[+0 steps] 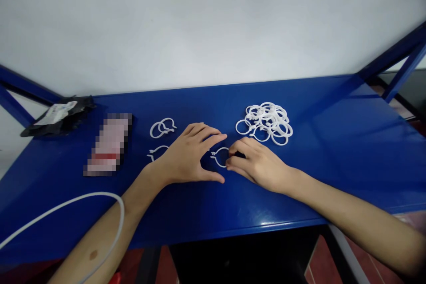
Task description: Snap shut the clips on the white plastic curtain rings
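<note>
A white plastic ring (219, 158) lies on the blue table (333, 159) between my hands. My right hand (258, 164) pinches the ring's right side with its fingers pressed together. My left hand (189, 154) rests flat with fingers spread, thumb and forefinger framing the ring's left side. A pile of several white rings (266, 122) sits just beyond my right hand. Two linked rings (162, 128) and another single ring (155, 152) lie left of my left hand.
A blurred pink and red packet (109, 144) lies at the left. A black bag with a white label (58, 115) sits at the far left corner. A white tube (66, 204) curves over my left forearm. Blue frame struts (399, 60) rise at the right.
</note>
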The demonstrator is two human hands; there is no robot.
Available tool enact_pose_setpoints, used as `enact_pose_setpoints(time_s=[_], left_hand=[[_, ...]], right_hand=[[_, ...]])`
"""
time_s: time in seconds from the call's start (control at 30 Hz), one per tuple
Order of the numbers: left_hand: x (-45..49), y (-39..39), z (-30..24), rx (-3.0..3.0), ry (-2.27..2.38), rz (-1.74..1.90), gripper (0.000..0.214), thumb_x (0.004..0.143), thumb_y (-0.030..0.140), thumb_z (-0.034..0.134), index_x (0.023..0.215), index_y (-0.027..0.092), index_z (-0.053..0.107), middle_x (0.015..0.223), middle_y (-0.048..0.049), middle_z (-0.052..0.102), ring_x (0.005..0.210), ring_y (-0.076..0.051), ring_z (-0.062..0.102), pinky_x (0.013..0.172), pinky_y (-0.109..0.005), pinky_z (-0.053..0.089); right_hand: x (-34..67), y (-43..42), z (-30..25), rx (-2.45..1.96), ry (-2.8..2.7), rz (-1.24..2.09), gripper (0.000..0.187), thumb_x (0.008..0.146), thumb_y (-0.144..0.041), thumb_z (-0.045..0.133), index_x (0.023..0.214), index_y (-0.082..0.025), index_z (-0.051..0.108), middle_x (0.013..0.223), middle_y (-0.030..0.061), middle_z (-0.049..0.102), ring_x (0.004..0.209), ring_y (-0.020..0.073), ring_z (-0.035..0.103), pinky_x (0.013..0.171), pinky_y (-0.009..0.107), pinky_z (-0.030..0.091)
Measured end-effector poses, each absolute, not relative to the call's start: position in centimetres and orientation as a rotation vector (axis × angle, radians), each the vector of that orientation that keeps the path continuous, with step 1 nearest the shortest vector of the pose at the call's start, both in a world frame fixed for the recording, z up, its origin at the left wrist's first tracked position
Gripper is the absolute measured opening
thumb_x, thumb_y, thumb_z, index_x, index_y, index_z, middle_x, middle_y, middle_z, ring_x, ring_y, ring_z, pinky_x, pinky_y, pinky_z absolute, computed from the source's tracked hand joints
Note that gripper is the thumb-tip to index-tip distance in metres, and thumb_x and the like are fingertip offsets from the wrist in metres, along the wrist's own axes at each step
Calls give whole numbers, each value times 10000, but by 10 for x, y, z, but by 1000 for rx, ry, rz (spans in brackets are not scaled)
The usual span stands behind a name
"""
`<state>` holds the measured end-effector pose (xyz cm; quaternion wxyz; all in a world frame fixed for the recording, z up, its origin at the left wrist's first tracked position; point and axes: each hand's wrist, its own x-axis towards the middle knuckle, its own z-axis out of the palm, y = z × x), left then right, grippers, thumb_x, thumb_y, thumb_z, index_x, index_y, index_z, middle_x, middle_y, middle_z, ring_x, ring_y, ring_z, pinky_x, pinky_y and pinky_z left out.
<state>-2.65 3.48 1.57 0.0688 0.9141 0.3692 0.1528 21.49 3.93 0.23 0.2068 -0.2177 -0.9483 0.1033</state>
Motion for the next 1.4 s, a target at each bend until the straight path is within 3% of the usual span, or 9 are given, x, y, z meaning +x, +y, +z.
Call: enact_pose_setpoints(time_s=[0.2, 0.37, 0.6, 0.83, 1.0, 1.17, 1.4], left_hand=[[-23, 36, 14, 2829, 1137, 691, 325, 927, 354, 609, 1207, 188, 609, 1133, -79, 671, 1075, -241, 573, 983, -435, 449], [-20, 36, 14, 2701, 1134, 959, 140, 941, 276, 606, 1034, 182, 653, 930, -35, 711, 909, -184, 600, 848, -351, 500], [-11, 28, 23, 2257, 1076, 1066, 132, 876, 297, 707, 971, 211, 675, 893, 0, 710, 842, -129, 624, 782, -269, 516], [-1, 20, 18, 1959, 1208, 1099, 88, 859, 301, 727, 931, 249, 720, 883, 18, 725, 780, -106, 665, 732, -240, 535], [6, 16, 19, 1978, 1202, 1141, 68, 848, 288, 738, 895, 238, 734, 815, 21, 732, 694, -97, 643, 633, -220, 527], [10, 14, 17, 2036, 1121, 1282, 39, 877, 238, 704, 882, 241, 742, 777, 25, 741, 705, -104, 637, 641, -239, 540], [13, 9, 14, 2230, 1019, 1371, 176, 896, 119, 650, 970, 261, 725, 773, 42, 750, 702, -112, 607, 628, -264, 544]], right_hand=[[219, 42, 7, -638, -2436, 583, 118, 1007, -210, 466, 1024, -163, 573, 997, 83, 640, 935, 181, 576, 836, 351, 519], [221, 39, 4, -689, -2307, 786, 86, 973, -220, 525, 1051, -184, 517, 1000, 61, 623, 905, 153, 601, 815, 319, 525], [221, 37, 9, -804, -2164, 912, 104, 1012, -260, 478, 1043, -187, 545, 917, 26, 661, 731, 102, 611, 648, 233, 481], [219, 37, 9, -812, -2117, 957, 128, 993, -275, 529, 1049, -202, 617, 919, 18, 672, 829, 121, 625, 752, 257, 492], [220, 35, 7, -804, -2052, 1064, 101, 996, -252, 525, 1016, -191, 603, 893, 11, 685, 778, 100, 648, 709, 230, 504], [220, 35, 7, -740, -2110, 967, 92, 981, -230, 551, 939, -181, 617, 826, 10, 649, 758, 108, 616, 708, 248, 500], [224, 34, 5, -675, -2228, 840, 91, 989, -212, 527, 975, -194, 615, 815, 12, 649, 731, 127, 546, 671, 268, 470]])
